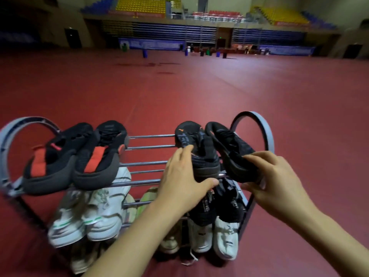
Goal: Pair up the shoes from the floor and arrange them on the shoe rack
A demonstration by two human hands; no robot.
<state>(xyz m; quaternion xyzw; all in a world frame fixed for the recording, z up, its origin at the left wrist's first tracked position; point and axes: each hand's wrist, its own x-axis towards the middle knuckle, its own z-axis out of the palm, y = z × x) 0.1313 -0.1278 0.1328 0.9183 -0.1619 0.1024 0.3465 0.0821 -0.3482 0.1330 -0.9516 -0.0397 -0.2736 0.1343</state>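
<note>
shoe rack, top tier, both hands on a black pair

head view: shoe rack [147, 136] on red floor [179, 86]. left hand [179, 180] grips heel of left black shoe [191, 144]; right hand [277, 180] grips heel of right black shoe [229, 148]. black-and-red pair [79, 156] top left; white shoes [95, 216] on tiers below.

Head cam, single view, your eye level, wide-angle.
You look forward and down, close over the shoe rack [139, 183] at 6 o'clock; red floor [179, 90] runs to stands [199, 29] at 12.
</note>
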